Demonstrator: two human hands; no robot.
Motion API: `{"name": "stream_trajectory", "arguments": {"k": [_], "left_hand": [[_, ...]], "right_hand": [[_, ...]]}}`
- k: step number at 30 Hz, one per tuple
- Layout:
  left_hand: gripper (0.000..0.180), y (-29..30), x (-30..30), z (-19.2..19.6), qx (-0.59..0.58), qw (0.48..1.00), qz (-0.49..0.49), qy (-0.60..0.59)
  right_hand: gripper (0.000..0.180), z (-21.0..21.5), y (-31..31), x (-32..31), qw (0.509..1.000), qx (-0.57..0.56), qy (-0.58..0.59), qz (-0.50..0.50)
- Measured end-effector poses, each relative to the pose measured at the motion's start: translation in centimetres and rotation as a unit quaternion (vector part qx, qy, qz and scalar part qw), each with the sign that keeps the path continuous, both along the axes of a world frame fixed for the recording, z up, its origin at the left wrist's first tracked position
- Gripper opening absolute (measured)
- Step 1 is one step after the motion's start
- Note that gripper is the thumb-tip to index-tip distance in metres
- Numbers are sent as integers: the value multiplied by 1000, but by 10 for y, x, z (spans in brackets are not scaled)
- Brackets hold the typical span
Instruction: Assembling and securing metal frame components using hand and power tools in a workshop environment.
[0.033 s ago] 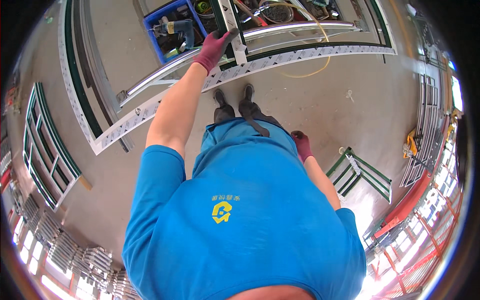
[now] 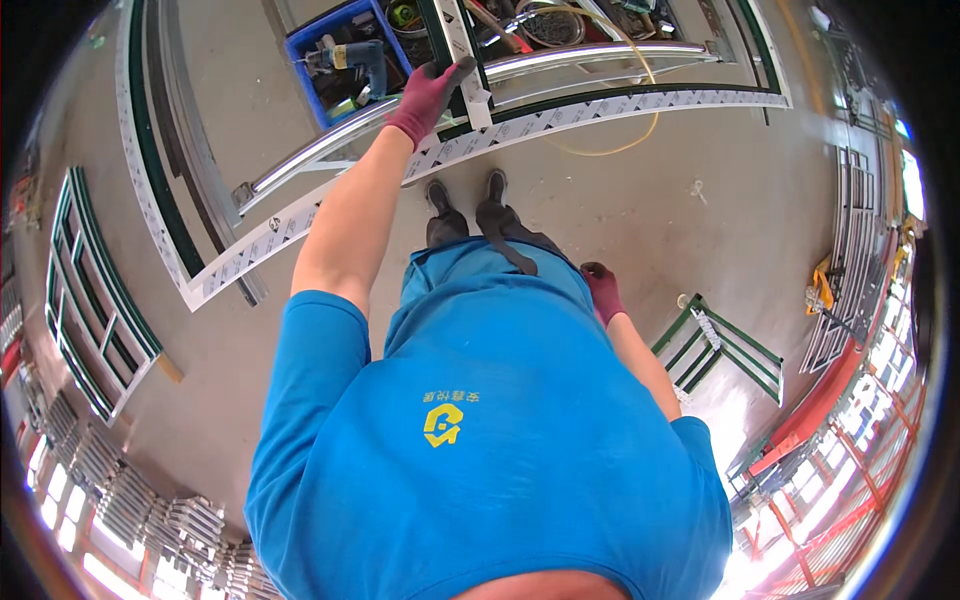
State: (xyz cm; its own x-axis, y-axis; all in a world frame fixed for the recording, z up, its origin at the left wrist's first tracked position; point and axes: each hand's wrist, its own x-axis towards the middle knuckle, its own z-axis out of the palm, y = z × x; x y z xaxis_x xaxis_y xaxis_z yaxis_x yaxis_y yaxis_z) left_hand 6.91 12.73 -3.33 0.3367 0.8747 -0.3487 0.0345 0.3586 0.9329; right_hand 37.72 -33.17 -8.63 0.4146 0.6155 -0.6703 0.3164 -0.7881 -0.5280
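My left hand point(image 2: 428, 98), in a maroon glove with dark fingertips, grips the middle bar of a large window frame point(image 2: 550, 117). The frame is dark green, its edges covered in white printed protective film. Its near bar curves across the view in front of my feet, and my arm covers part of it. By my right hip hangs my right hand point(image 2: 604, 290), gloved the same way. Its fingers are curled closed, and whatever lies inside them, if anything, is hidden. The hand is apart from the frame.
Beyond the frame's near bar, a blue crate point(image 2: 300, 75) holds a power drill point(image 2: 360, 62). A silver metal rail point(image 2: 580, 58) and a thin yellow hose point(image 2: 640, 140) lie nearby. Green frames stand left point(image 2: 100, 300) and right point(image 2: 735, 350). Long bars point(image 2: 850, 250) are stacked far right.
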Motion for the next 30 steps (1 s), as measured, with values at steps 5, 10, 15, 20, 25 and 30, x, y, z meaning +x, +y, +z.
{"name": "stream_trajectory", "arguments": {"k": [5, 10, 15, 20, 25, 30], "left_hand": [[59, -1, 0, -14, 59, 998, 28, -18], [49, 21, 16, -69, 84, 995, 54, -12], [61, 16, -53, -104, -56, 998, 39, -5], [77, 26, -103, -96, 56, 993, -101, 25], [73, 10, -61, -49, -83, 993, -45, -68], [79, 15, -64, -43, -91, 993, -50, -51]], "right_hand": [[19, -14, -10, 5, 1000, 10, 2, -1], [26, -19, -17, 10, 999, 42, -19, -18], [34, -111, -66, 49, 796, 30, -278, 537], [36, -9, -22, 9, 999, -33, -1, -25], [35, 6, -57, 29, 987, -15, 20, -159], [34, -2, -106, 23, 991, -57, 3, -118]]}}
